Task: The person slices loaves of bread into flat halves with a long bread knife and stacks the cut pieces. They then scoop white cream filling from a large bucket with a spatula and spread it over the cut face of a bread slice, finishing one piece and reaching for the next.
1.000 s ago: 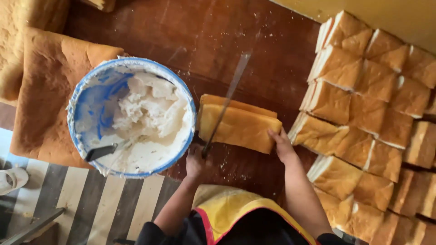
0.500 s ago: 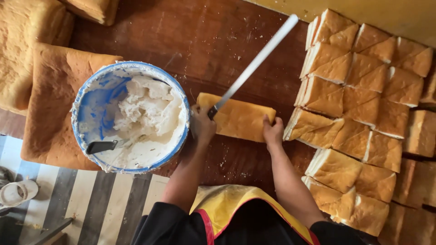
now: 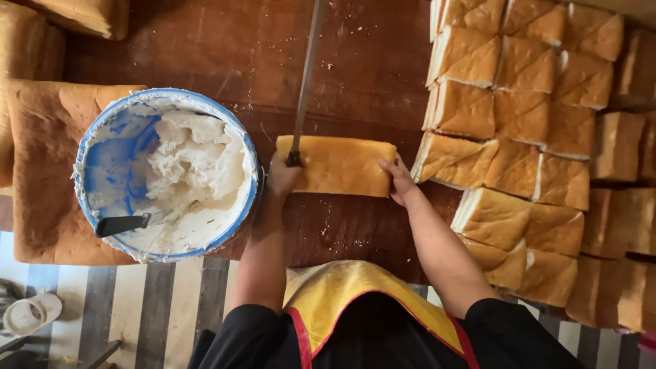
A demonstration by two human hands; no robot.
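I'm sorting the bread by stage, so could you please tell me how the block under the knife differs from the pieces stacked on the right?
The block under the knife is one whole oblong, held by the left hand and right hand; the stacked pieces are cut triangles that no hand touches. The block lies alone on the wooden table; the pieces sit packed in rows, with white filling lines on their edges. Both have golden-brown crusts.

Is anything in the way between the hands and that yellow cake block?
Nothing visible is. The left hand holds the long knife at the left end of the cake block, and the right hand touches its right end. The cream bucket sits off to the left.
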